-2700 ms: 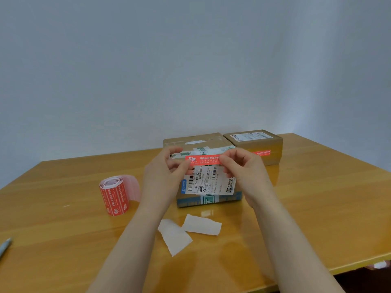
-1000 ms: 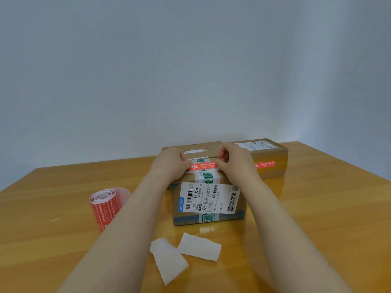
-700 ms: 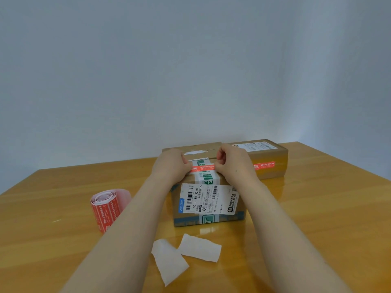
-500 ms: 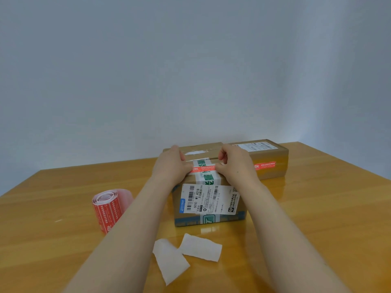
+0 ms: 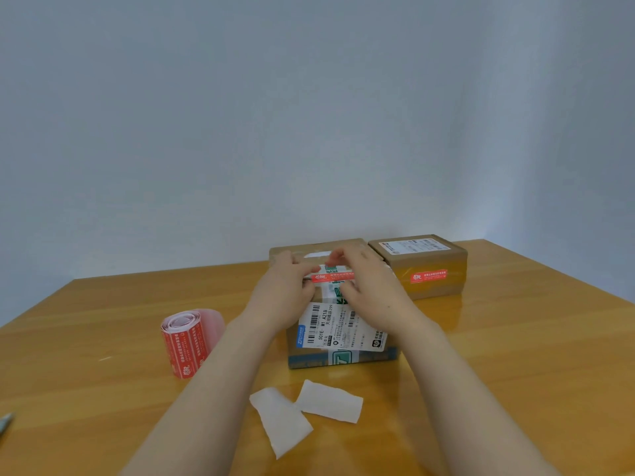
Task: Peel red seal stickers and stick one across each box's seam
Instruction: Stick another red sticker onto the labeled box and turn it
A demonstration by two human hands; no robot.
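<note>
A cardboard box with a white shipping label stands in the middle of the table. A red seal sticker lies across the taped seam on its top. My left hand touches the sticker's left end with its fingertips. My right hand covers the right end, fingers spread and slightly blurred. A second box at the back right carries a red sticker on its front. A third box stands behind, partly hidden by my hands.
The red sticker roll stands left of the near box. Two white backing papers lie in front of the box. A pen tip shows at the left edge. The wooden table ends at a wall.
The sticker, held up between both hands earlier, now lies on the box top. My fingers have gone from pinching its ends to lying straighter over it.
</note>
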